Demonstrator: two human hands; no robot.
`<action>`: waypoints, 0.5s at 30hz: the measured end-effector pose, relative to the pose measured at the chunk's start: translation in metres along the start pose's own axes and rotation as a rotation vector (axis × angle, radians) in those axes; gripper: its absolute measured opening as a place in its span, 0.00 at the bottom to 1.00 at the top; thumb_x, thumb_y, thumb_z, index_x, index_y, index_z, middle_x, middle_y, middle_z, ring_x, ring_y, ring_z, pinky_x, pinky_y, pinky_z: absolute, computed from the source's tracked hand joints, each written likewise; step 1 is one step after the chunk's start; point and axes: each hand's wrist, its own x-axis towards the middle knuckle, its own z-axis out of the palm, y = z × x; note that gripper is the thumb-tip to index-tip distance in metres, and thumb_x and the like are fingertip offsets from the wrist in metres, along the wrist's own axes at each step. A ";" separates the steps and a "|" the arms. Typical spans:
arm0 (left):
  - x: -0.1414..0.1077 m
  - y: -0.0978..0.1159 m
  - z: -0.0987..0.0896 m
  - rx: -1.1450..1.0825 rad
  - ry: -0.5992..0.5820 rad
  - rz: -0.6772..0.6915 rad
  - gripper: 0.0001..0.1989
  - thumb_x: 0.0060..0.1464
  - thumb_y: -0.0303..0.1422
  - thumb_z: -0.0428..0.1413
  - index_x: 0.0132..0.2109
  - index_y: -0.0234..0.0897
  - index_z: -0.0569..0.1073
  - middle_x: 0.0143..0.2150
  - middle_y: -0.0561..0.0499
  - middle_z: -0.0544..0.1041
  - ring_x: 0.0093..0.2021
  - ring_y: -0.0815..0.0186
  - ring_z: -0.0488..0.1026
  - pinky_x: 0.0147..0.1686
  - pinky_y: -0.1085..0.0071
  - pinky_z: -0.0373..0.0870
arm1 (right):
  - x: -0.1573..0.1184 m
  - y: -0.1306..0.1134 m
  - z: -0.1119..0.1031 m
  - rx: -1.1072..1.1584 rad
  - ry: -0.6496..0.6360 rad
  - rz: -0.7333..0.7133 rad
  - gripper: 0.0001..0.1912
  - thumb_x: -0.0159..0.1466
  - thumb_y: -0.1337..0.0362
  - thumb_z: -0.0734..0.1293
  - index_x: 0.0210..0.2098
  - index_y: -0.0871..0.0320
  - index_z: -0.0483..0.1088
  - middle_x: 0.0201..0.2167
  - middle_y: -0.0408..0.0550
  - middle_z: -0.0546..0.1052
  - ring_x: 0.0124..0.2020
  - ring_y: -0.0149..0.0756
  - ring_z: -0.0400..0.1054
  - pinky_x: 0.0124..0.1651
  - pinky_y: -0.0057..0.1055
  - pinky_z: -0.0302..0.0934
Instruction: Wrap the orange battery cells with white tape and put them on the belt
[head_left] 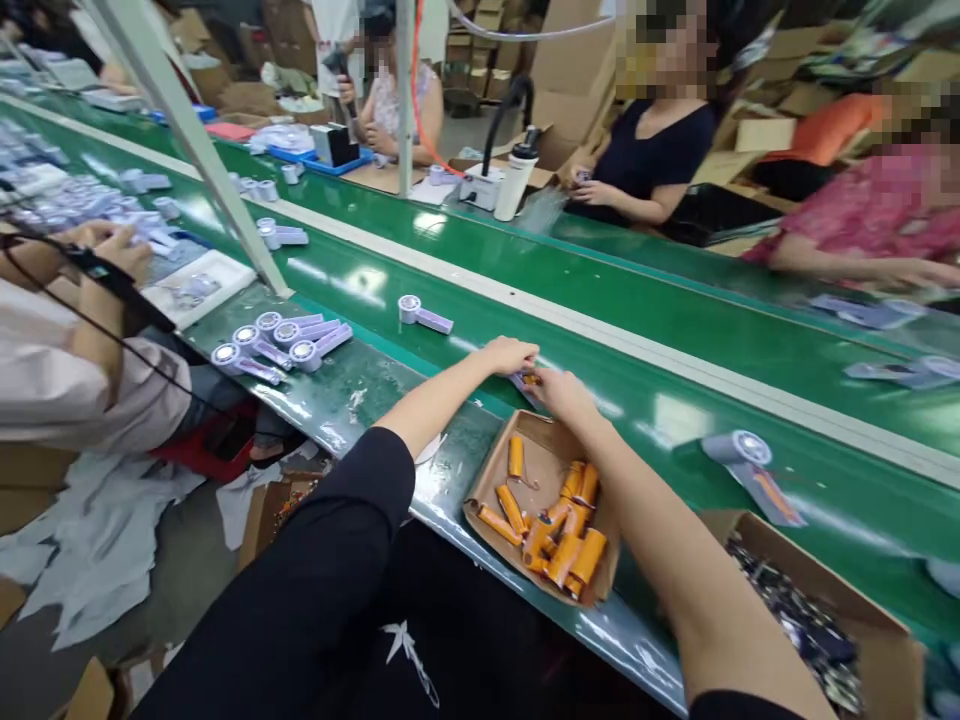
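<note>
Over the green belt, my left hand [510, 355] and my right hand [564, 392] are close together, fingers closed. A lavender handheld fan [525, 388] lies between them, mostly hidden by the fingers. My left hand grips its far side. A small orange piece, apparently a battery [532, 379], shows at the fingertips of my right hand. Just below my hands stands an open cardboard box [487, 470] holding several orange cylindrical batteries [564, 555], some with thin wires.
Several lavender fans [304, 352] lie to the left; a single fan [424, 314] is on the belt [360, 285]. To the right are an opened fan [754, 472] and a cardboard box of small dark parts [892, 640]. A metal post [187, 140] rises at left. Co-workers sit left and across.
</note>
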 end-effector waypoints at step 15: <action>-0.210 -0.038 0.004 -0.120 0.162 0.275 0.26 0.59 0.38 0.68 0.62 0.38 0.78 0.67 0.40 0.80 0.71 0.51 0.72 0.71 0.51 0.68 | -0.177 0.032 -0.034 0.454 0.243 -0.124 0.22 0.75 0.50 0.66 0.59 0.54 0.82 0.57 0.54 0.86 0.56 0.52 0.83 0.62 0.48 0.76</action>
